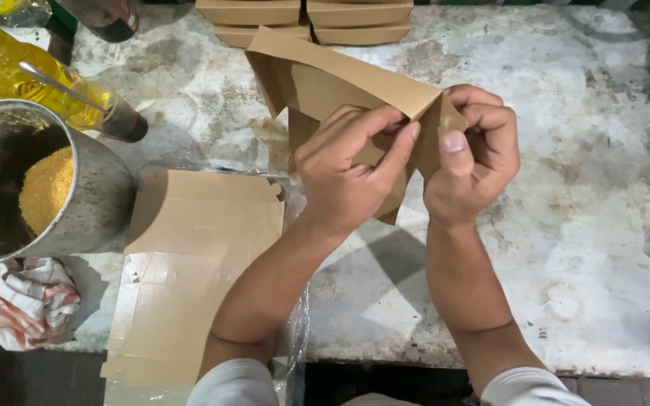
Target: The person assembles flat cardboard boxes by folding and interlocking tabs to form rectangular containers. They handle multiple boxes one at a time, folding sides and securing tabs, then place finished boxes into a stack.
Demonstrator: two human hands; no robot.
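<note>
Head view: a brown box blank (325, 79), partly folded, is held up above the table (566, 188), pinched at one corner by both hands. The left hand (347, 177) is clenched on the flap with thumb and forefinger; the right hand (475, 154) is closed on it likewise. Flat blanks (189, 263) lie below left, beside a metal pot (92, 195) and an oil bottle (31, 75). Folded boxes (302, 19) are stacked at the far edge.

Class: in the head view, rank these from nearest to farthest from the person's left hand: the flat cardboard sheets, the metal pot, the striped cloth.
Measured from the left hand:
1. Flat cardboard sheets, just below and left of the hand.
2. Metal pot, farther left on the table.
3. Striped cloth, at the table's lower left corner, farthest away.
</note>
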